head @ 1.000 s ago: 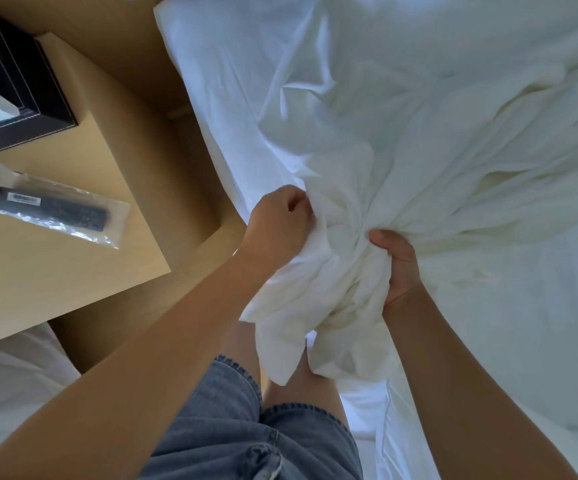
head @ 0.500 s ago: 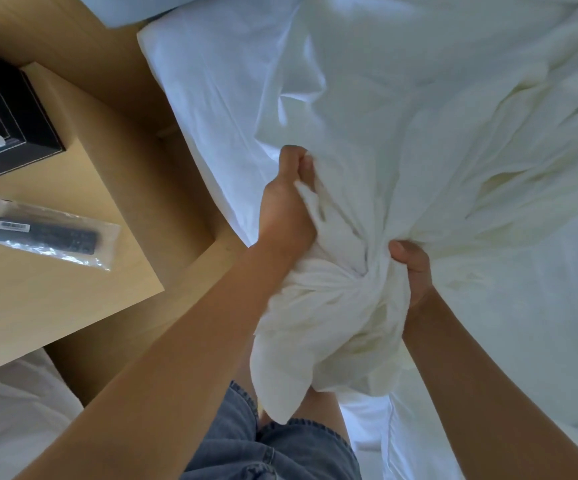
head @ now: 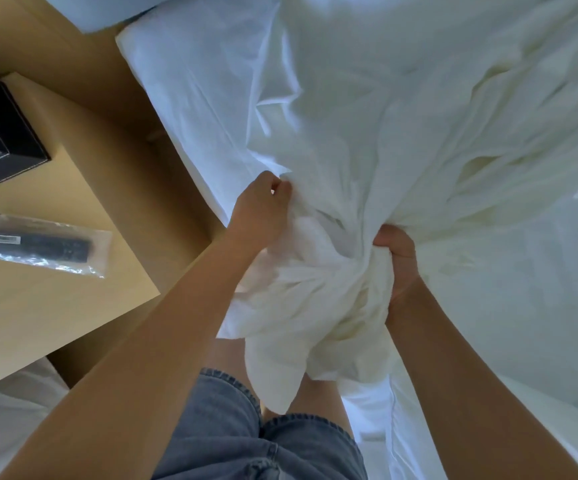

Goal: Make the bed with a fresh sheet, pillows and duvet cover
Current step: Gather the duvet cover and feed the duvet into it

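White crumpled cotton sheet (head: 401, 133), heaped in deep folds across the white mattress (head: 540, 289), drawn at the near edge into a thick twisted bunch hanging over denim shorts. Left hand (head: 259, 213) curled tight, pinching a fold at the bunch's upper left. Right hand (head: 398, 261) clenched around the twisted neck of the bunch. Alongside, a pale wooden bedside table (head: 55, 306) bearing a black remote in a clear plastic bag (head: 34, 245).

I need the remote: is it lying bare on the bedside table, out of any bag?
No, the black remote lies inside a clear plastic bag on the wooden bedside table.
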`<action>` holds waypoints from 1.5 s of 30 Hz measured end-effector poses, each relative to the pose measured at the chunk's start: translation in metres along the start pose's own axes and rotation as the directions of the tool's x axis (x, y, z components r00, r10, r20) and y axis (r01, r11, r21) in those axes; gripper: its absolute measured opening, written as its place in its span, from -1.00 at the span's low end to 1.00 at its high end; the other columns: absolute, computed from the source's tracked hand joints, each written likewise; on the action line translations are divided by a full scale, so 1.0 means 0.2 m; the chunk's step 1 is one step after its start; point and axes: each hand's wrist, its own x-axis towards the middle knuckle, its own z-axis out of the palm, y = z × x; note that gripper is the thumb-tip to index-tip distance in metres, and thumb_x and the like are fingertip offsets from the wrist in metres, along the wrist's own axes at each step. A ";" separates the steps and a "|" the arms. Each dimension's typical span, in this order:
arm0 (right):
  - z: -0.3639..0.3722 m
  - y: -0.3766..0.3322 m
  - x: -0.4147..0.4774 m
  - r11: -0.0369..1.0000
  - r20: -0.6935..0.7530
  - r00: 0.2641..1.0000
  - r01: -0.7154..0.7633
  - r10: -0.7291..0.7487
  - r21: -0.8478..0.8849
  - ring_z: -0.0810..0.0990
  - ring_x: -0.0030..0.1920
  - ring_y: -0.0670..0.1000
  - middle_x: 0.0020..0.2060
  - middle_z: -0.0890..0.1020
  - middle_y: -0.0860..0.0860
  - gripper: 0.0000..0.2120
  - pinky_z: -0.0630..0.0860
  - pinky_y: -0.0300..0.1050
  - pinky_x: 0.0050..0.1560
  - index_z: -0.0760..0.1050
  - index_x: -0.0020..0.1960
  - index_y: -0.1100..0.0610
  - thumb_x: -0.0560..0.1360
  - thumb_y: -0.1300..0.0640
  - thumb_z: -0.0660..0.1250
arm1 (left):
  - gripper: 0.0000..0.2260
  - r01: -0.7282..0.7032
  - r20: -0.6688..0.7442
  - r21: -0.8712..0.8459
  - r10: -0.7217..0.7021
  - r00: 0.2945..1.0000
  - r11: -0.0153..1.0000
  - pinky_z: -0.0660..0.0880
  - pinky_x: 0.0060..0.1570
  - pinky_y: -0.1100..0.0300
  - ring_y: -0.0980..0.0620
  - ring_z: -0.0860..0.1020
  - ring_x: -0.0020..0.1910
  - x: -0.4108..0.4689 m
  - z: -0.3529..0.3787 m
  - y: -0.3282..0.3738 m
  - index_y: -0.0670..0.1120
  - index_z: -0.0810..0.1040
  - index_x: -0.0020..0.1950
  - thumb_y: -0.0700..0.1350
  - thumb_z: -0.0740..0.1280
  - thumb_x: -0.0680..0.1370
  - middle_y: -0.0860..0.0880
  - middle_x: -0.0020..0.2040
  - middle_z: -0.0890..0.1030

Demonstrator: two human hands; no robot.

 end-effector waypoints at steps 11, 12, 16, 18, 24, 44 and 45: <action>-0.11 0.23 -0.16 0.999 -0.467 0.884 0.015 0.011 0.051 0.63 0.08 0.18 0.04 0.64 0.23 -0.66 0.54 0.05 0.14 0.60 0.12 0.27 0.53 0.05 0.24 | -0.22 0.008 0.388 0.377 -0.166 0.907 0.926 0.46 -0.05 0.08 -0.07 0.56 0.03 -0.40 0.25 0.01 -0.11 0.44 0.21 0.52 0.03 0.37 -0.06 0.04 0.58; -0.12 0.26 -0.18 0.994 -0.514 0.857 0.079 -0.028 0.078 0.60 0.12 0.21 0.09 0.62 0.24 -0.64 0.51 0.09 0.19 0.56 0.19 0.28 0.54 0.05 0.25 | -0.21 -0.015 0.382 0.379 -0.142 0.913 0.925 0.46 -0.11 0.14 -0.03 0.56 0.00 -0.41 0.28 0.00 -0.08 0.42 0.21 0.54 0.04 0.34 -0.01 0.02 0.57; -0.11 0.28 -0.31 0.928 -0.638 0.726 0.369 -0.258 0.046 0.61 0.09 0.19 0.04 0.64 0.20 -0.64 0.55 0.08 0.12 0.59 0.14 0.26 0.39 0.12 0.37 | -0.33 -0.288 0.446 0.376 0.100 0.889 0.881 0.36 -0.23 0.26 0.10 0.51 -0.12 -0.54 0.45 0.09 0.03 0.44 0.13 0.53 0.14 0.30 0.20 -0.16 0.47; -0.11 0.26 -0.40 0.877 -0.667 0.647 0.480 -0.369 -0.020 0.64 0.00 0.11 -0.05 0.65 0.16 -0.50 0.58 -0.01 0.02 0.60 0.07 0.25 0.22 -0.01 0.42 | -0.35 -0.382 0.430 0.356 0.213 0.877 0.853 0.38 -0.10 0.25 0.11 0.50 -0.06 -0.62 0.55 0.16 -0.01 0.51 0.13 0.46 0.24 0.30 0.17 -0.10 0.48; -0.36 0.36 -0.66 0.808 -0.616 0.547 0.516 -0.567 -0.285 0.59 -0.13 -0.25 -0.13 0.55 -0.06 -0.84 0.50 -0.39 -0.13 0.35 0.06 0.12 0.53 0.31 0.24 | -0.34 -0.433 0.518 0.459 0.162 0.840 0.776 0.45 -0.06 0.17 0.06 0.50 0.00 -0.72 0.90 0.23 -0.03 0.44 0.18 0.24 0.51 0.21 0.10 0.02 0.52; -1.47 0.79 -0.81 0.092 -0.609 0.589 -0.674 -0.531 -0.733 0.29 0.33 0.23 0.37 0.22 0.24 0.14 0.33 0.15 0.24 -0.27 0.52 0.13 0.31 -0.37 0.35 | -0.62 -0.396 0.236 0.754 0.347 0.908 0.523 0.39 -0.14 0.12 -0.03 0.46 -0.13 -0.66 1.14 0.03 -0.18 0.40 0.13 -0.14 0.42 0.38 0.05 -0.16 0.46; -1.49 0.80 -0.82 0.108 -0.582 0.574 -0.653 -0.576 -0.750 0.39 0.25 0.20 0.30 0.32 0.21 0.01 0.39 0.09 0.17 -0.20 0.54 0.17 0.41 -0.22 0.36 | -0.64 -0.402 0.249 0.780 0.352 0.902 0.479 0.39 -0.15 0.12 -0.05 0.46 -0.14 -0.66 1.12 0.05 -0.19 0.39 0.10 -0.15 0.41 0.38 0.04 -0.19 0.44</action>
